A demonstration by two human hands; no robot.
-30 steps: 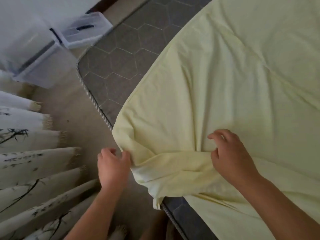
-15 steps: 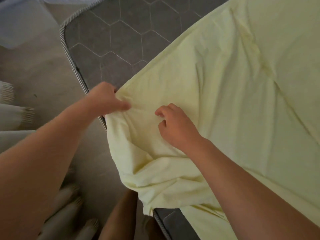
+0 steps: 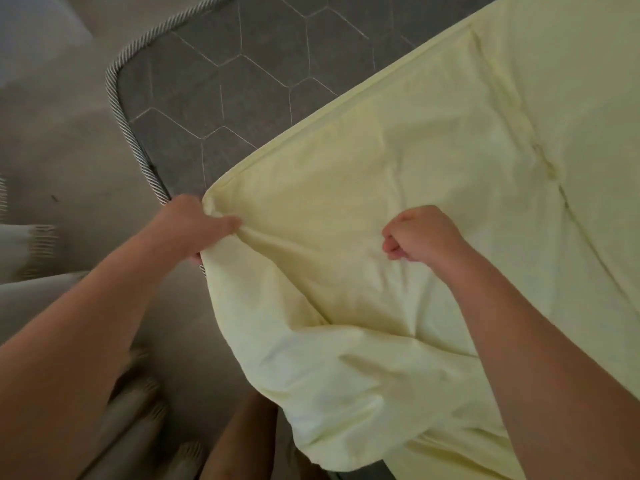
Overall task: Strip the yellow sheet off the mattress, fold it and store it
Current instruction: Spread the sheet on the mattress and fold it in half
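Observation:
The pale yellow sheet covers most of the grey quilted mattress, whose near left corner lies bare. My left hand pinches the sheet's folded corner at the mattress's corded edge. My right hand is a fist on top of the sheet, gripping a bunch of fabric; creases run toward it. A loose fold of sheet hangs off the mattress edge below both hands.
Beige floor lies left of the mattress. Fringed pale curtain hems hang at the left edge and bottom left. My leg stands beside the mattress, under the hanging fold.
Both hands moved up and away from me along the sheet. My left hand took the sheet's corner; my right hand closed into a fist on the fabric. The storage boxes left the view.

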